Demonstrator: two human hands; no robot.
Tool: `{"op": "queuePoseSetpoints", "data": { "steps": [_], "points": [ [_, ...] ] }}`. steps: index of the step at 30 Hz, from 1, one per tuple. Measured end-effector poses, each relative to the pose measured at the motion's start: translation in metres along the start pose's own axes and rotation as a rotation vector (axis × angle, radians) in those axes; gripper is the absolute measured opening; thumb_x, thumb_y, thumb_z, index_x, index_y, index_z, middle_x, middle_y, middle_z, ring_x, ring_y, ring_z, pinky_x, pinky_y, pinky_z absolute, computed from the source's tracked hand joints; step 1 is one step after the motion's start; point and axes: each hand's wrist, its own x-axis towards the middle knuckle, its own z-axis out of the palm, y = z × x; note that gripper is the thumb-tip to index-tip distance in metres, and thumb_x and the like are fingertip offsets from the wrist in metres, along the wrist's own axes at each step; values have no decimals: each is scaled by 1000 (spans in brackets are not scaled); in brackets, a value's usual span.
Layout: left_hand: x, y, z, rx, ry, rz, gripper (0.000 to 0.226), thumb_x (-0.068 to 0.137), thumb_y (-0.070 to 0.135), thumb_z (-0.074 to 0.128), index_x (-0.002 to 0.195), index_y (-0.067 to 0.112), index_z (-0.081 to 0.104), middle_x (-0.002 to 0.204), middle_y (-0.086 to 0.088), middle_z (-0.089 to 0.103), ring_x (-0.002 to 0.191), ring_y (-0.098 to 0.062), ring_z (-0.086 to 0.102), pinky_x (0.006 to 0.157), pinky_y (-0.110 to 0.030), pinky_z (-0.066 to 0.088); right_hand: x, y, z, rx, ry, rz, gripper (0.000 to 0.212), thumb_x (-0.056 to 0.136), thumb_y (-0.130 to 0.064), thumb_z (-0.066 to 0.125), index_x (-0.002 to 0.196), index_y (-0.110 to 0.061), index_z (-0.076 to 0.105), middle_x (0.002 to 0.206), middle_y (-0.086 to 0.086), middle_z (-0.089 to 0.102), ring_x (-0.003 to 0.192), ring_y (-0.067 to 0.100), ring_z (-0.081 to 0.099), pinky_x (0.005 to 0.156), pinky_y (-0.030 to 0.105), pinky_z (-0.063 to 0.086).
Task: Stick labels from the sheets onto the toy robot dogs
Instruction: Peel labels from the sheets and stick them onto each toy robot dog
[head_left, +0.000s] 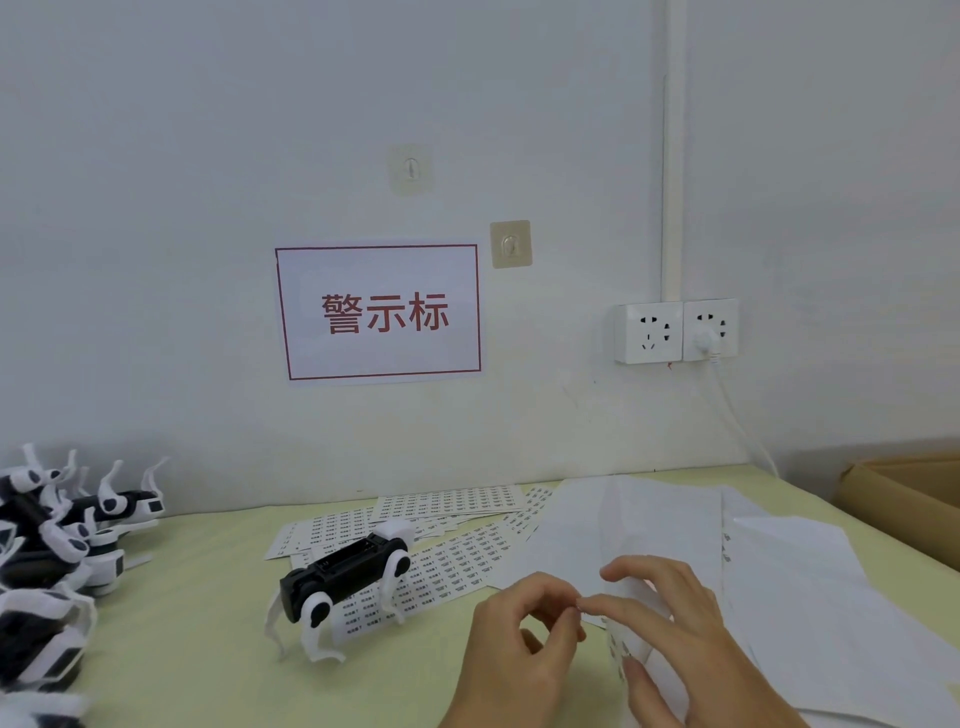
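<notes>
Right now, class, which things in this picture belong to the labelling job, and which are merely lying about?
Belong to the job:
black-and-white toy robot dog standing on the table
printed white label sheets
small label sheet held in the right hand
left hand
heap of toy dogs

Lying about:
red-bordered wall sign
white wall sockets
brown cardboard box
</notes>
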Motion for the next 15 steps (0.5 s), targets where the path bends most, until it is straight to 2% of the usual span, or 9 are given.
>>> {"op": "queuePoseSetpoints", "data": {
  "steps": [2, 4, 7, 8, 12, 14, 15],
  "points": [
    [0, -1, 0, -4, 1, 6, 20, 89, 3, 63, 78, 19, 70, 70, 3, 70, 71, -4, 62, 57, -17, 39, -1, 1, 0, 35, 6, 23, 69, 51, -6, 67, 109, -41, 54, 113, -12, 51, 106, 4, 46, 78, 27, 48],
    [1, -1, 0, -11, 1, 8, 18, 90, 5, 64, 77, 17, 70, 69, 3, 70, 70, -4, 61, 57, -18, 38, -2, 2, 2, 56, 13, 50, 68, 52, -6, 66, 109, -40, 55, 111, -10, 57, 107, 4, 46, 82, 32, 51],
    [1, -1, 0, -12, 6, 14, 17, 91, 8, 65, 77, 16, 70, 68, 3, 69, 69, -4, 61, 57, -19, 39, -3, 3, 4, 59, 25, 72, 64, 52, -4, 67, 105, -39, 58, 105, -2, 63, 105, 5, 47, 71, 45, 57],
    [1, -2, 0, -10, 9, 16, 16, 90, 9, 66, 76, 16, 70, 67, 3, 69, 69, -4, 61, 57, -19, 39, -3, 3, 5, 57, 31, 80, 60, 52, -4, 68, 103, -37, 62, 106, -3, 62, 105, 5, 47, 69, 45, 56],
    [1, -2, 1, 3, 2, 23, 15, 88, 9, 68, 74, 14, 70, 67, 1, 68, 67, -4, 60, 56, -20, 40, -2, 5, 5, -30, 79, 72, 33, 60, -9, 67, 86, -27, 76, 109, -14, 48, 103, 6, 46, 68, 35, 50],
    [2, -2, 2, 7, -5, 24, 14, 87, 8, 68, 74, 13, 71, 68, -2, 69, 66, -5, 60, 56, -19, 40, -2, 6, 7, -55, 114, 60, 21, 72, -18, 58, 82, -27, 75, 108, -14, 47, 102, 6, 46, 71, 30, 46],
    [2, -2, 2, 7, -10, 23, 14, 86, 8, 68, 74, 12, 72, 68, -3, 69, 66, -5, 60, 56, -19, 40, -2, 6, 8, -60, 126, 64, 23, 74, -23, 53, 80, -28, 75, 108, -14, 48, 102, 6, 46, 73, 28, 44]
  ]
}}
